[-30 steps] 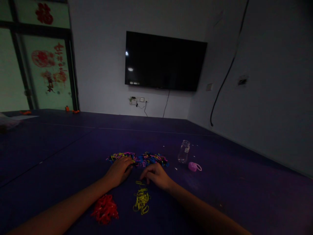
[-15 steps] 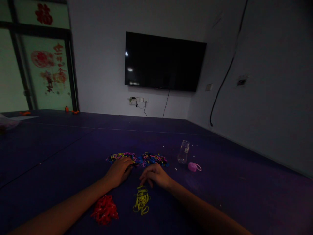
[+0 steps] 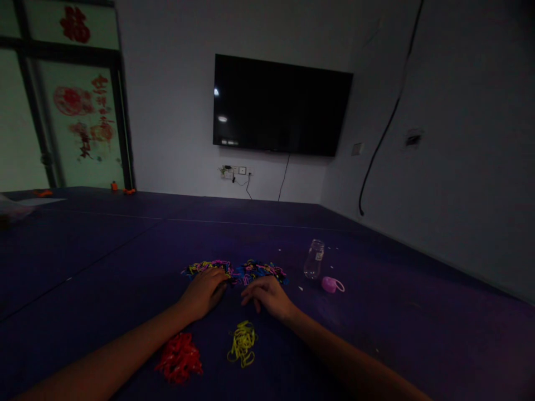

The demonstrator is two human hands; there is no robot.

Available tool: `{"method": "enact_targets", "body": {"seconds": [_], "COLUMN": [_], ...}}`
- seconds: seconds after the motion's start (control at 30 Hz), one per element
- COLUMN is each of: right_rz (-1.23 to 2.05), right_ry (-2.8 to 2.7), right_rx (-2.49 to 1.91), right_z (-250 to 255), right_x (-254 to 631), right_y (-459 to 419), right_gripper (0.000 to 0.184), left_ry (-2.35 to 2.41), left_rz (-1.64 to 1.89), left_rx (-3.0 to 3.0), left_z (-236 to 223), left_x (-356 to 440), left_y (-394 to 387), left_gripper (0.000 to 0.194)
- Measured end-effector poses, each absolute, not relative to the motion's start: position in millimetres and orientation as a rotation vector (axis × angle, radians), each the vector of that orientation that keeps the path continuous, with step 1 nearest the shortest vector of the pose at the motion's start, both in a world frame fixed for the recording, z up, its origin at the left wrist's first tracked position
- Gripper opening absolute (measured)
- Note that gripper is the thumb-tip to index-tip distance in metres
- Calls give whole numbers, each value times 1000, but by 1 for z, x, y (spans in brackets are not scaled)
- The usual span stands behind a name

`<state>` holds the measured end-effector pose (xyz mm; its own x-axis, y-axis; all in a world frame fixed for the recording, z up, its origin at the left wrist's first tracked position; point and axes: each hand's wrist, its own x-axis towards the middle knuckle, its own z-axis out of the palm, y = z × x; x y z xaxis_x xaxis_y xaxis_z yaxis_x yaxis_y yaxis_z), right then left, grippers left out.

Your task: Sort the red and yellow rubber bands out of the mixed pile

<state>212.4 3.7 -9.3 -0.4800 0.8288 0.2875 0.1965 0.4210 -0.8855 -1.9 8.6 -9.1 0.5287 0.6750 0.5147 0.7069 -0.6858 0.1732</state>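
A mixed heap of small coloured rubber bands, in pink, blue, yellow and black, spreads across the purple surface in front of me. My left hand lies palm down at the heap's left part, fingers stretched over its near edge and thumb apart. Just short of the right part hovers my right hand, its fingers loosely bent and apart, with nothing visible in them. Nearer to me is a small pile of yellow rubber bands. Left of that sits a pile of red rubber bands, beside my left forearm.
An uncapped clear bottle stands to the right of the heap, with a pink looped cap beside it. Tiny white scraps lie around them. A plastic bag is at the far left; a television hangs on the wall.
My right hand has moved slightly away from me, off the yellow pile toward the mixed heap. A yellow band near its fingers now lies with the yellow pile. My left hand looks unmoved.
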Motion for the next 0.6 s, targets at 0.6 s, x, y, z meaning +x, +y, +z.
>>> {"method": "enact_targets", "body": {"seconds": [0.6], "right_rz": [-396], "right_ry": [-2449], "right_rx": [-1341], "right_z": [11], "right_x": [230], "right_y": [9], "right_gripper": [25], "left_ry": [-1304], "left_rz": [-778], "left_rx": [-2633], "left_z": [-10], "left_x": [0], "left_y": [8], "left_gripper": [17]}}
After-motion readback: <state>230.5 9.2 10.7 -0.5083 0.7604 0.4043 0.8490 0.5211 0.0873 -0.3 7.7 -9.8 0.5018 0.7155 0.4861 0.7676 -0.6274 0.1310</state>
